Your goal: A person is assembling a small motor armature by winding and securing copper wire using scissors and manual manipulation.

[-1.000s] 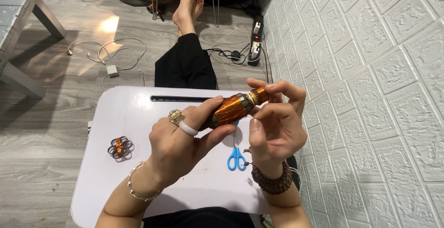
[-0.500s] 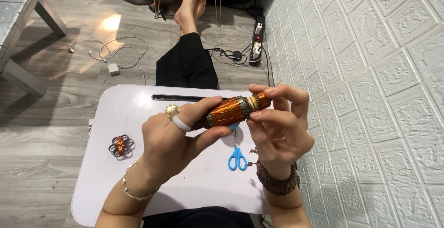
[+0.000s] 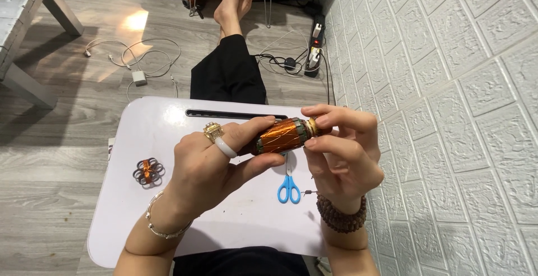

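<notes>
Above the white lap table [image 3: 168, 130] I hold a copper-wound motor rotor [image 3: 282, 136] lying sideways. My left hand [image 3: 210, 161], with a gold ring and a white ring, grips its left end between thumb and fingers. My right hand [image 3: 342, 150], with a brown bead bracelet on the wrist, pinches the rotor's right end at the shaft. Blue-handled scissors [image 3: 288, 186] lie on the table below the rotor, partly hidden by my hands. A small coil piece with dark loops [image 3: 148, 171] rests on the table's left side.
A white padded wall [image 3: 448, 113] runs along the right. My leg in black trousers [image 3: 227, 74] and bare foot stretch forward on the wooden floor. A white charger with cable [image 3: 137, 77] and a power strip [image 3: 314, 52] lie beyond. A grey bench leg [image 3: 28, 85] stands at left.
The rotor and both hands stay in almost the same place; the fingers of my right hand have shifted slightly on the rotor's right end.
</notes>
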